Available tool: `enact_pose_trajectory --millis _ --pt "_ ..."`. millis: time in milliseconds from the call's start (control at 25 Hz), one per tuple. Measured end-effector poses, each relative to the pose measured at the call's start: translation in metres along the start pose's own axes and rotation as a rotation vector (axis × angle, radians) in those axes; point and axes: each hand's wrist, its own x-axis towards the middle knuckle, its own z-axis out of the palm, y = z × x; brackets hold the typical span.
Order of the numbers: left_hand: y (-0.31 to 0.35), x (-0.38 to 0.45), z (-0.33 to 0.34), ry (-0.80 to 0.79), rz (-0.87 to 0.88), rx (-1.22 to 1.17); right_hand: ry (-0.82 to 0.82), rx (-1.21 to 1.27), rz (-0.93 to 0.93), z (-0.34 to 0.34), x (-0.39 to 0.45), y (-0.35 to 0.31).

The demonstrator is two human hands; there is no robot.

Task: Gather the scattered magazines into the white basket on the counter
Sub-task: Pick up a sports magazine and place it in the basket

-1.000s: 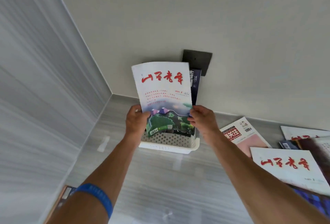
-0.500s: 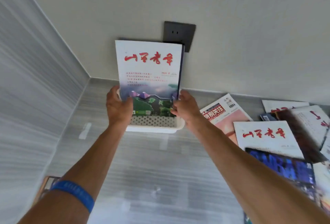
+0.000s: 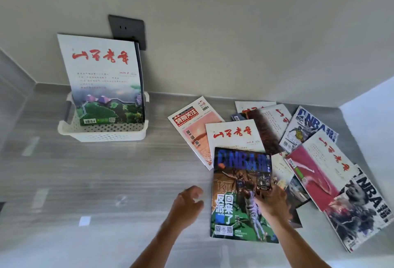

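Observation:
The white perforated basket (image 3: pixel 110 134) stands at the back left of the grey counter. A white magazine with red title letters (image 3: pixel 102 80) stands upright in it, leaning on the wall, with a darker one behind it. Several magazines lie scattered at the right. The nearest is a blue and green NBA magazine (image 3: pixel 236 195). My right hand (image 3: pixel 271 202) rests on its right edge, fingers on the cover. Just left of that magazine, my left hand (image 3: pixel 188 202) hovers over the bare counter with fingers loosely curled, holding nothing.
Other scattered magazines include a pink one (image 3: pixel 197 133), a white one with red letters (image 3: pixel 232 135), a red and white one (image 3: pixel 319 169) and a grey NBA one (image 3: pixel 362 210). A dark wall socket (image 3: pixel 128 30) is behind the basket. Walls close both sides.
Both hands let go of the white magazine, which now stands in the basket. They moved right and nearer to me, and my right hand landed on the NBA magazine. The view swung right.

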Motion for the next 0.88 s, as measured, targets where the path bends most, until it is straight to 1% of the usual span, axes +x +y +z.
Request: enact_pose_trajectory --millis 120,280,360,400,440,480,560,600,640,680,720,800,840,880 --pt "0.0 0.001 0.027 -0.098 -0.054 0.143 0.024 0.096 0.002 -0.004 0.016 0.017" --pt "0.007 0.006 0.023 -0.252 -0.118 0.186 -0.01 0.301 -0.079 -0.025 0.009 -0.005" --pt "0.014 0.005 0.02 -0.283 -0.123 0.221 -0.011 0.348 -0.152 -0.031 0.007 -0.019" --pt "0.015 0.003 0.019 -0.251 -0.122 0.216 -0.041 0.352 -0.193 -0.032 0.007 -0.025" --pt "0.016 0.0 0.019 -0.184 -0.133 0.166 -0.096 0.367 -0.209 -0.032 0.006 -0.031" --pt "0.013 -0.002 0.019 -0.098 -0.169 0.064 -0.182 0.398 -0.199 -0.031 0.006 -0.035" --pt "0.007 -0.009 0.017 0.05 -0.315 -0.242 -0.351 0.422 -0.155 -0.029 0.003 -0.042" --pt "0.004 -0.012 0.016 0.078 -0.38 -0.388 -0.42 0.403 -0.144 -0.027 -0.001 -0.045" --pt "-0.002 -0.014 0.015 0.095 -0.42 -0.483 -0.468 0.407 -0.161 -0.027 -0.005 -0.049" --pt "-0.007 -0.015 0.014 0.119 -0.428 -0.486 -0.5 0.444 -0.197 -0.031 -0.013 -0.056" --pt "-0.011 -0.015 0.012 0.17 -0.406 -0.435 -0.513 0.486 -0.271 -0.037 -0.02 -0.063" --pt "-0.009 -0.017 0.003 0.319 -0.288 -0.282 -0.517 0.518 -0.491 -0.054 -0.035 -0.079" --pt "-0.001 -0.019 -0.004 0.37 -0.214 -0.281 -0.516 0.538 -0.595 -0.063 -0.043 -0.086" --pt "0.01 -0.022 -0.013 0.392 -0.162 -0.36 -0.503 0.56 -0.719 -0.071 -0.049 -0.092"
